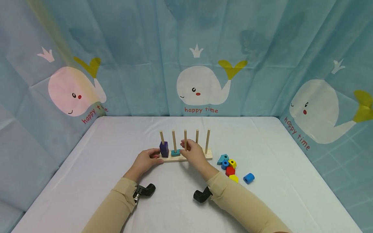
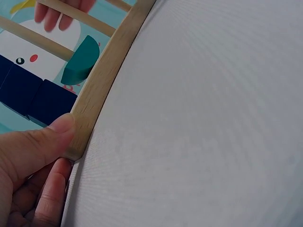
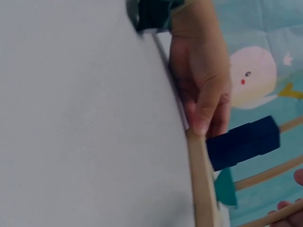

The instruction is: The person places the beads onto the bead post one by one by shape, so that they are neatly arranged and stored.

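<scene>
A wooden stand (image 1: 208, 156) with a row of upright pegs rests on the table. Its left end is gripped by my left hand (image 1: 146, 160), the thumb pressing on the front edge (image 2: 75, 130). Dark purple-blue blocks (image 1: 164, 149) are stacked on the leftmost peg. At the foot of the second peg sits a teal half-round block (image 2: 83, 61). My right hand (image 1: 194, 155) is beside the middle peg, close to the teal block, with fingers loosely bent and nothing visible in them. The left wrist view shows its fingertips apart from the teal block.
Right of the stand lie loose blocks: a teal one (image 1: 222, 159), a small blue one (image 1: 225, 165), a yellow one (image 1: 232, 163), a red one (image 1: 230, 171) and a yellow one (image 1: 234, 178) partly behind the right sleeve. A blue cylinder (image 1: 249, 178) lies apart. Whale-print curtains surround the table.
</scene>
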Demonstrator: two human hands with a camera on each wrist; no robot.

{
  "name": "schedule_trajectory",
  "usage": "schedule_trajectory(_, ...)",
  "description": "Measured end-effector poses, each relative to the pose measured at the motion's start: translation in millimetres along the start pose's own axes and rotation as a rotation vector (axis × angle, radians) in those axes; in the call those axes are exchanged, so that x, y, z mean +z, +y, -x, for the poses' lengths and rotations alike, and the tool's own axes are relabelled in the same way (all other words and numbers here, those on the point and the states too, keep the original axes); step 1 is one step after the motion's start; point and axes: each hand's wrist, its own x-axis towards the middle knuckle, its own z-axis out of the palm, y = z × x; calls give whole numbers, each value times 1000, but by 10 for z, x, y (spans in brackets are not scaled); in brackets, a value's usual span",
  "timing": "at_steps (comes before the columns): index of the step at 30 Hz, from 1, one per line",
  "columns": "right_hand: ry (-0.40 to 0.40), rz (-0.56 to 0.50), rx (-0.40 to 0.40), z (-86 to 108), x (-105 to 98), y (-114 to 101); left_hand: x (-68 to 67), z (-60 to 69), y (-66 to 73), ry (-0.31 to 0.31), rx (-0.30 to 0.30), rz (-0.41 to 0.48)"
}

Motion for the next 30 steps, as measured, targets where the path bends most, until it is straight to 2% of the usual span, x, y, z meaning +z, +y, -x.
schedule_trajectory(8,-25,-73,-58,134,-285,-183,-14,5,33,0,-6,-7)
schedule_trajectory(12,-13,73,-126,207,-500,-194,-16,9,54,-2,-4,-14)
schedule_trajectory(14,-9,166,-132,226,-622,-158,-13,12,56,0,-11,-15)
schedule_trajectory(17,-25,262,-104,237,-806,-64,-5,17,51,1,-19,-20)
schedule_trajectory(22,-109,361,-31,211,-1091,103,1,29,46,0,-22,-17)
schedule_trajectory(30,-239,404,125,125,-1502,361,-7,38,59,2,-17,-11)
